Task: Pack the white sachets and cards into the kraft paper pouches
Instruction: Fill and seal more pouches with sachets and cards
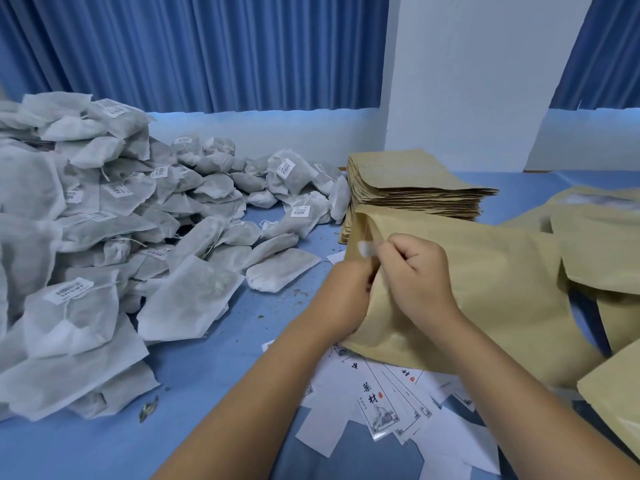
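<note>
The pouch (485, 289) is being held just above the table (214, 368), in front of the person, its mouth turned toward the heap of sachets (86, 220) on the left. It is probably being opened or closed at the mouth; whether anything is inside is hidden. The right hand (415, 271) is curling over the mouth edge, fingertips pinching it beside a small pale blurred strip. The left hand (349, 296) is meeting the pouch at the same edge, its fingers hidden by the paper, so their pose cannot be told. Much seems left to do: many sachets are lying loose, cards (381, 403) are scattered under the forearms, and a stack of flat pouches (415, 188) is waiting behind. Several bulging pouches (606, 258) are lying at the right, likely packed.
</note>
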The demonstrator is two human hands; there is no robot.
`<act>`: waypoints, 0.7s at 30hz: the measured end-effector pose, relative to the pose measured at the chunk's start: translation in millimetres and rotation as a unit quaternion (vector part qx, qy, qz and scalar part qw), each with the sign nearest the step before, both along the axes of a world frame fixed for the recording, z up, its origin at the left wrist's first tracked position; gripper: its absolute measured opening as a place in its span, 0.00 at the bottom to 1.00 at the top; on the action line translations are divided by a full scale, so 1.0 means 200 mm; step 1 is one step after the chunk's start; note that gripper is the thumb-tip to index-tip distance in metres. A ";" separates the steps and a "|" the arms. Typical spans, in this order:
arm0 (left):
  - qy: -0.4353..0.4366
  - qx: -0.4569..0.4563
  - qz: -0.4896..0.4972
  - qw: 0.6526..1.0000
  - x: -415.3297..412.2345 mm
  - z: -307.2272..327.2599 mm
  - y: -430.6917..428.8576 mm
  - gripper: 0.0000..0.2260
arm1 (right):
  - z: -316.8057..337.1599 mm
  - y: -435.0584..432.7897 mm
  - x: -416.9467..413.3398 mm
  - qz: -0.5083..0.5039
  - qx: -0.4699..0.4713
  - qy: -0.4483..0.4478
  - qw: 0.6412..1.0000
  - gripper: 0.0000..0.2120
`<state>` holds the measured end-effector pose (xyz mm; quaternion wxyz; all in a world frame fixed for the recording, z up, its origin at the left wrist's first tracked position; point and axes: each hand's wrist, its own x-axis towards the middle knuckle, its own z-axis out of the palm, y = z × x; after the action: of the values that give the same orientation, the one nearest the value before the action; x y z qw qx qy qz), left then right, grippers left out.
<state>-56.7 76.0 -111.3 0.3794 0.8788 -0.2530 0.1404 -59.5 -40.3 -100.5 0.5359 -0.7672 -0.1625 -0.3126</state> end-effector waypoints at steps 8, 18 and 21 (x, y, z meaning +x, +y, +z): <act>0.282 -0.240 -0.107 0.923 0.00 0.09 0.13 0.12 | -0.01 0.01 -0.01 -0.017 -0.056 -0.008 0.998 0.21; 0.056 0.223 0.353 0.907 0.14 -0.05 0.40 0.18 | -0.03 -0.04 0.02 -0.048 -0.075 0.015 0.996 0.21; 0.002 0.061 0.341 0.938 0.13 0.00 0.40 0.15 | -0.02 -0.06 0.02 -0.058 -0.077 0.015 0.995 0.19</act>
<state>-30.6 156.2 -111.1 0.2550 0.9342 0.0543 0.2434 -54.7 -51.3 -104.7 0.4585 -0.8191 -0.1334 -0.3178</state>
